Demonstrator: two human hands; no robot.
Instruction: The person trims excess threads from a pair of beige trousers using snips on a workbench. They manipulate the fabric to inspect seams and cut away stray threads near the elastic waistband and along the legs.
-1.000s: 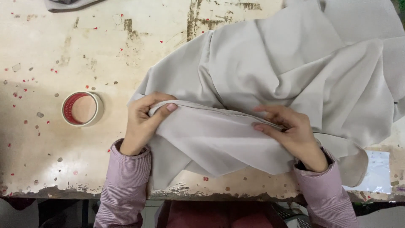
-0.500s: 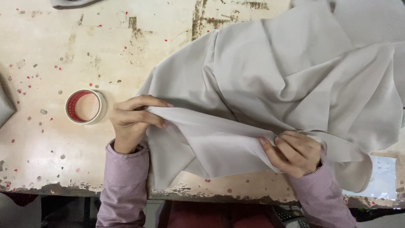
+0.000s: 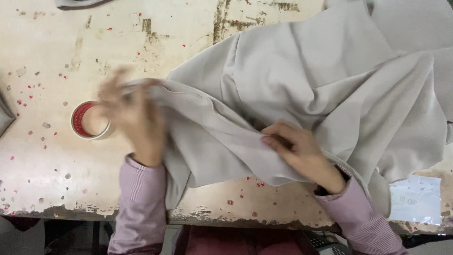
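Left hand [image 3: 130, 115], blurred, grip unclear, lifts a seamed edge of the grey cloth [image 3: 302, 89]; right hand [image 3: 299, 151] pinches a fold beside it; most cloth lies bunched beyond, unsmoothed.

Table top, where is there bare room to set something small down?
The table is bare at the far left, above the tape roll, and along the near edge below it. The grey fabric covers the right half; both hands grip it.
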